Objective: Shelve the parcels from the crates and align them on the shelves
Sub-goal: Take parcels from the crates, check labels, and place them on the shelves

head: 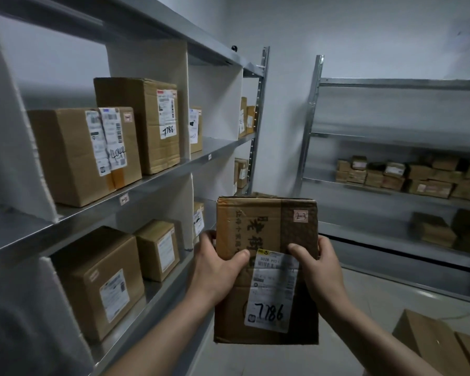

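I hold one parcel [266, 270] in the air at lower centre of the frame, in front of me and to the right of the left rack [158, 183]. My left hand [217, 264] grips its left edge, thumb across the front face, fingers wrapped behind. My right hand [319, 263] grips the right edge the same way, thumb resting at the top corner of the white label [273, 291]. The label reads 7786 in black marker; a small pink sticker [300, 216] sits near the parcel's upper right corner. The parcel is upright, touching no shelf. On the left rack, middle shelf: a wide box [82, 156] at left, just beside it a taller box [147, 123] whose label also reads 7786. Lower shelf: a large box [101, 280] and a smaller box [158, 248] next to it. White dividers [160, 66] separate the bays. At right of the frame, a second rack [391, 145] carries many small parcels, blurred. A carton [440, 346] sits at the lower right corner.
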`<action>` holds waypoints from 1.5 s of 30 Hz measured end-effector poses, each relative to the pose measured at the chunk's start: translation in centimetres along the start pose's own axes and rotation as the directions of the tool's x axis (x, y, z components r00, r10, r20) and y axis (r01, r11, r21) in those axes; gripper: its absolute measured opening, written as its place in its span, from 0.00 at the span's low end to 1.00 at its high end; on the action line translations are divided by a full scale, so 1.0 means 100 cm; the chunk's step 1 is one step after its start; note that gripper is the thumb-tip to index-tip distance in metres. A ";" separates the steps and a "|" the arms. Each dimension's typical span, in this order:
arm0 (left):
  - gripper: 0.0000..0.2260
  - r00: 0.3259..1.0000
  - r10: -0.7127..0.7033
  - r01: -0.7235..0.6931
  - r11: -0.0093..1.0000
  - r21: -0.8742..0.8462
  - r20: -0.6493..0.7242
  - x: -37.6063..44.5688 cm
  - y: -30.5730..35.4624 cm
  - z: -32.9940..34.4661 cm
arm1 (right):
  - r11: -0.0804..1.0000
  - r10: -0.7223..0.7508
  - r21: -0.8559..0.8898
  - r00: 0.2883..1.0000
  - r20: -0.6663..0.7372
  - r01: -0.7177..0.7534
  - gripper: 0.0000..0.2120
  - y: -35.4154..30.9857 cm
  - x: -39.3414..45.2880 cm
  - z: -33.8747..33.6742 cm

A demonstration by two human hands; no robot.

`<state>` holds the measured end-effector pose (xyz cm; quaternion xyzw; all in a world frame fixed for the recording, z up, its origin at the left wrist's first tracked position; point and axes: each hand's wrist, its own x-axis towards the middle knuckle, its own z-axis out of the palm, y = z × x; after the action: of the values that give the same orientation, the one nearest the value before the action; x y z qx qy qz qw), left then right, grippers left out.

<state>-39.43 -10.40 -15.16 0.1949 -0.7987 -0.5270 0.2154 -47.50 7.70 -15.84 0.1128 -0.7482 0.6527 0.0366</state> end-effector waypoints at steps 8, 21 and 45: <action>0.26 0.996 -0.012 0.017 0.999 0.050 -0.094 0.103 0.011 0.063 | 1.000 -0.011 0.023 0.999 0.044 0.010 0.16 0.033 0.134 0.004; 0.29 0.945 -0.163 0.193 0.978 0.082 -0.283 0.253 0.024 0.154 | 1.000 0.011 -0.028 0.936 0.353 -0.001 0.27 0.069 0.342 0.010; 0.23 0.813 -0.334 0.366 0.930 -0.028 -0.476 0.511 -0.086 0.178 | 0.984 0.116 -0.180 0.745 0.657 0.005 0.27 0.150 0.611 0.199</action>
<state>-91.02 -27.58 -22.30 0.4678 -0.6889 -0.4676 0.2966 -108.26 -17.41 -20.90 0.3119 -0.7680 0.5042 -0.2422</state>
